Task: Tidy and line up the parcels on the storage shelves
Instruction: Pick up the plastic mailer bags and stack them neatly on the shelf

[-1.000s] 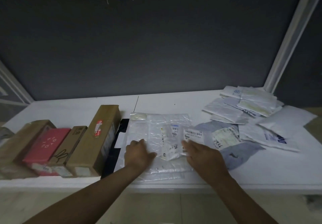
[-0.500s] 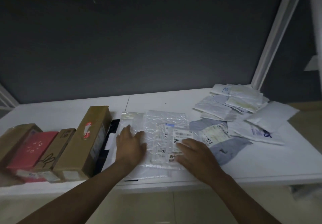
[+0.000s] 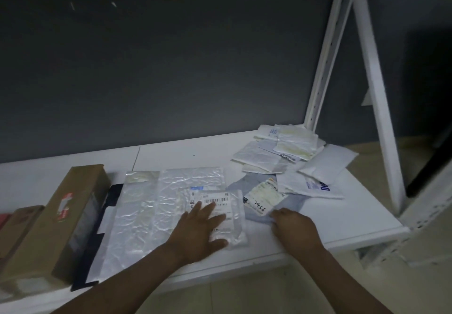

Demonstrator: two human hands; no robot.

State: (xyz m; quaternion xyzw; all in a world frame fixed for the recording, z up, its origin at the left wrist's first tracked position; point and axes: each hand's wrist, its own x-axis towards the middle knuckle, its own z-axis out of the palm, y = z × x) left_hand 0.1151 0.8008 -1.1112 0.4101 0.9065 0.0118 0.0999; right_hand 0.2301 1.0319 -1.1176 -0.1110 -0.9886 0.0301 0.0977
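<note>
head view: on the shelf (image 3: 354,218), three boxes are lined up: the tall brown box (image 3: 73,216) and two more boxes (image 3: 20,228) to its left. just right of it lies one large clear bag (image 3: 146,211). the left hand (image 3: 200,230), flat and released, presses one small labelled pouch (image 3: 232,218) there. further right, the right hand (image 3: 292,227) seems to pinch one grey mailer (image 3: 256,216). beyond is a loose heap of white mailers (image 3: 288,152), at least six, unsorted.

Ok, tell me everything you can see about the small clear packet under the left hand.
The small clear packet is a see-through plastic pouch with a white barcode label on top. It lies flat near the shelf's front edge, overlapping the right side of a larger clear bag. The left hand rests flat on it, fingers spread.
</note>
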